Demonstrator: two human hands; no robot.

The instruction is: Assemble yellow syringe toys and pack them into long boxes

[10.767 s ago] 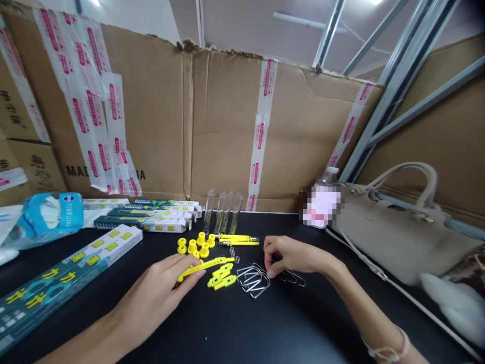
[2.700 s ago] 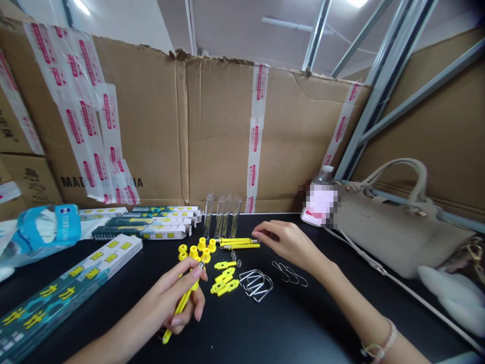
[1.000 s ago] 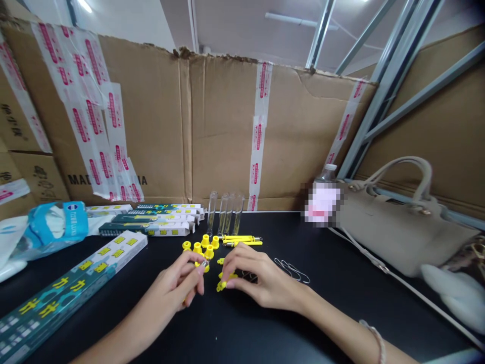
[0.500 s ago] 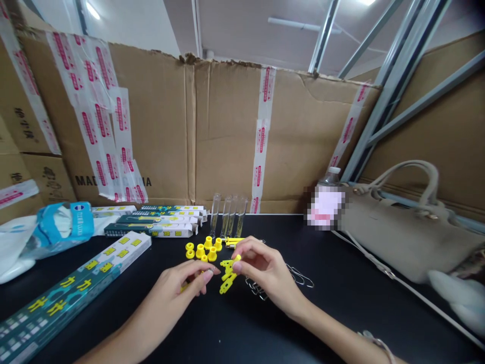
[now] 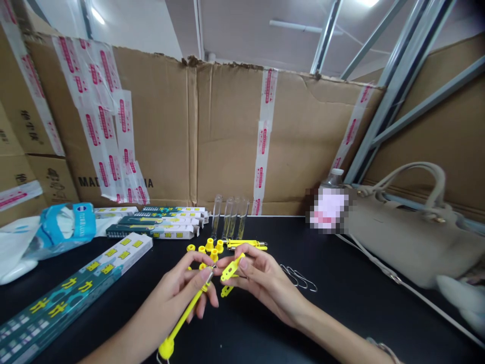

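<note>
My left hand pinches the upper, metal end of a yellow rod. The rod slants down to a round yellow knob with a wire hook at the bottom. Between the thumb and fingers of my right hand is a flat yellow plastic piece with holes; a second such piece hangs below it, partly covered. My fingertips meet around the rod's metal end. Just behind my hands lie several yellow caps and yellow rods with metal ends. Clear tubes stand upright beyond them.
Wire hooks lie right of my right hand. At left are a long printed box, smaller boxes and a blue tissue pack. A handbag and a bottle stand at right. Cardboard walls the back.
The yellow rod has come into view below my left hand. My right hand has moved closer, its fingers now meeting the left fingertips, and the flat yellow pieces have turned.
</note>
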